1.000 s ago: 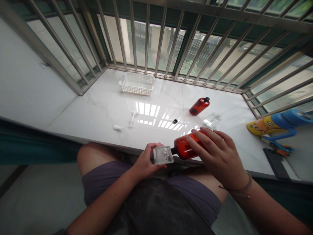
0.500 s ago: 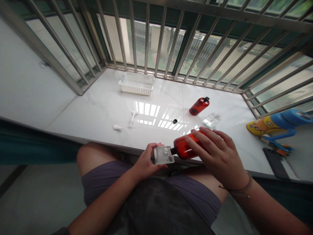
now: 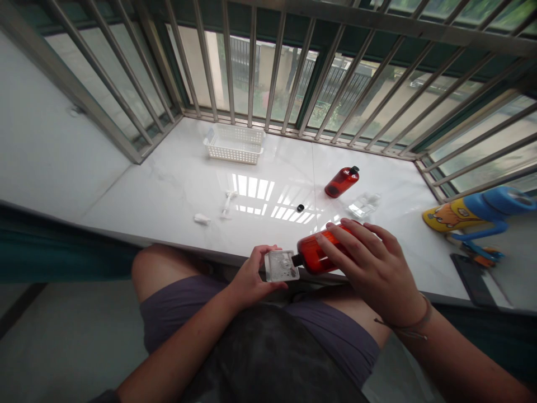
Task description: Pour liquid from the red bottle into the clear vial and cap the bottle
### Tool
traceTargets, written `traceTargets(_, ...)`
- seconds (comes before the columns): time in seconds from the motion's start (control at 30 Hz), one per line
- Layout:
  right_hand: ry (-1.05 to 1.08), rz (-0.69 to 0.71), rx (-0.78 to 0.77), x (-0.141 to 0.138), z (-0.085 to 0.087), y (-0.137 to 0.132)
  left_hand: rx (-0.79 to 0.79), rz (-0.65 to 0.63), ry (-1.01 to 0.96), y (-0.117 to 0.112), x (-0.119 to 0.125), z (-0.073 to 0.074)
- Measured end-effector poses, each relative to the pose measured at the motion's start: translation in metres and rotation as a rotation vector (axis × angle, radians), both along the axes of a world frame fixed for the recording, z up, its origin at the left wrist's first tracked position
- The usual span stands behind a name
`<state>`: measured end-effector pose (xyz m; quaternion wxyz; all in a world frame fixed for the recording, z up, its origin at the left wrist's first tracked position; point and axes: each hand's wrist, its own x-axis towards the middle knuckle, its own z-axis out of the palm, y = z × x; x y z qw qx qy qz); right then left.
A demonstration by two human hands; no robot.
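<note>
My left hand [image 3: 255, 274] is closed around the sides of a small clear square box [image 3: 279, 266], whose open face shows droplets or specks inside. Wrapped over a red translucent bottle [image 3: 316, 252], my right hand [image 3: 373, 263] keeps it tipped nearly level. The bottle's black neck points left and meets the right rim of the box; I cannot tell whether they touch. A small black cap [image 3: 300, 208] lies on the white counter [image 3: 176, 184] beyond my hands. Farther back, a second red bottle [image 3: 342, 182] with a black top stands on the counter.
A white perforated basket [image 3: 232, 154] sits near the barred window. Crumpled clear plastic [image 3: 364, 205] lies by the second bottle. Two white crumpled pieces, one a wad [image 3: 202, 219], are at left. On the right are a yellow and blue flask [image 3: 474, 210] and a dark phone [image 3: 472, 280].
Both hands hold almost the same position. The red bottle in my right hand has shifted very slightly; everything on the counter stays put.
</note>
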<state>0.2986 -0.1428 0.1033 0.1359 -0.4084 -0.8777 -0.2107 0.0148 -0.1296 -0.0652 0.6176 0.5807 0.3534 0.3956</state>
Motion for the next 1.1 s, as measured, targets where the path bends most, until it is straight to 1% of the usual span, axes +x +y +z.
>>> traceTargets(0.27,-0.005,0.008,0.008,-0.0003,-0.0014,-0.0002,0.016,-0.007,0.022,0.0001,-0.0008,-0.001)
traceTargets(0.5,-0.026,0.008,0.016,-0.0014,-0.0008,-0.0006,0.016,-0.013,0.02,0.0011,-0.0017,0.0025)
traceTargets(0.73,-0.052,0.024,0.024,-0.0034,0.0019,-0.0001,0.016,-0.006,0.028,0.0006,-0.0017,-0.0006)
traceTargets(1.1,-0.075,0.046,0.033,-0.0056,0.0043,0.0016,0.017,-0.007,0.046,0.0015,-0.0025,0.0057)
